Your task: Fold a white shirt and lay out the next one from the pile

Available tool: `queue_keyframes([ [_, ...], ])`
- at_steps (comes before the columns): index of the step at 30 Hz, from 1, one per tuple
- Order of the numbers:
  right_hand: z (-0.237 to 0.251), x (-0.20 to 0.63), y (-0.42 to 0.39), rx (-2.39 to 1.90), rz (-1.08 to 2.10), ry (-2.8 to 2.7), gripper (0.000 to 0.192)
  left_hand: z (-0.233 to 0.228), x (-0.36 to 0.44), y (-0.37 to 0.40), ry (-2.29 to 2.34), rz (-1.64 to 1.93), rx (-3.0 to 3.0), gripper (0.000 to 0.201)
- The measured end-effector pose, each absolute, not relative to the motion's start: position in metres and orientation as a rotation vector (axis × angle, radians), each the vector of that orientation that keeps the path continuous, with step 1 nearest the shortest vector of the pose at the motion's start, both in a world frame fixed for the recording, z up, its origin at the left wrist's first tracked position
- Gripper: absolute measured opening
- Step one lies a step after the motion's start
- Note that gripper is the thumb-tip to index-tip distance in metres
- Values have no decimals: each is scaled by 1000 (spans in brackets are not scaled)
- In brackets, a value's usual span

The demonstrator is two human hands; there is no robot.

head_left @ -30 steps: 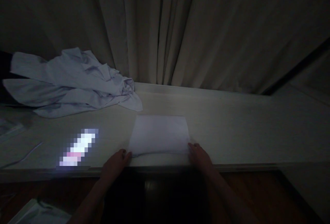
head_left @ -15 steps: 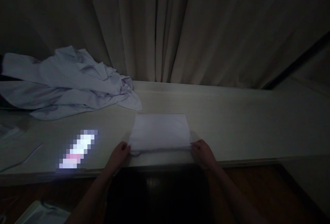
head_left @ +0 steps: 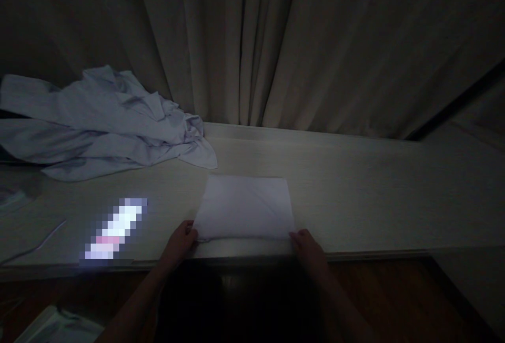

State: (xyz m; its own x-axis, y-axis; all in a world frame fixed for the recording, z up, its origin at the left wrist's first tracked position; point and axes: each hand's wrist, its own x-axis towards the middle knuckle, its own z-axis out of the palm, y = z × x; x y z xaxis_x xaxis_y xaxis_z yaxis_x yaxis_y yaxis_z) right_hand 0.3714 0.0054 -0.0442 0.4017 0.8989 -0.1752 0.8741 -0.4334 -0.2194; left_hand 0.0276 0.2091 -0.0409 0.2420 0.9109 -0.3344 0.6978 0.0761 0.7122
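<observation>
A white cloth (head_left: 244, 207), folded into a neat rectangle, lies on the pale tabletop (head_left: 355, 195) in front of me. My left hand (head_left: 183, 239) pinches its near left corner between thumb and fingers. At the near right corner, my right hand (head_left: 307, 245) has its fingertips closed on the cloth's edge. The cloth looks mostly flat, with a faint diagonal crease on its right half. A small bit of fabric pokes out under the near edge by my left hand.
A crumpled heap of white cloth (head_left: 118, 122) lies at the back left. Nearer on the left are a blurred-out bright screen (head_left: 114, 230) and a thin cable (head_left: 43, 240). Curtains (head_left: 221, 43) hang behind the table. Something pale (head_left: 59, 327) sits below the table at lower left.
Both hands have drawn the near edge of the cloth slightly toward me, so the rectangle looks a little deeper. The camera view has shifted slightly.
</observation>
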Motion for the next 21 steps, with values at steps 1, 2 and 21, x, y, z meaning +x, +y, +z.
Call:
queue_keyframes([
  [1, -47, 370, 4, -2544, 399, -1632, 36, -41, 29, 215, 1532, 297, 1732, 35],
  [2, -51, 368, 3, -2531, 380, -1637, 37, -41, 32, 223, 1552, 282, 1787, 39],
  [21, -105, 377, -4, -2585, 89, -1629, 38, -24, 125, 371, 1514, 407, 1837, 24],
])
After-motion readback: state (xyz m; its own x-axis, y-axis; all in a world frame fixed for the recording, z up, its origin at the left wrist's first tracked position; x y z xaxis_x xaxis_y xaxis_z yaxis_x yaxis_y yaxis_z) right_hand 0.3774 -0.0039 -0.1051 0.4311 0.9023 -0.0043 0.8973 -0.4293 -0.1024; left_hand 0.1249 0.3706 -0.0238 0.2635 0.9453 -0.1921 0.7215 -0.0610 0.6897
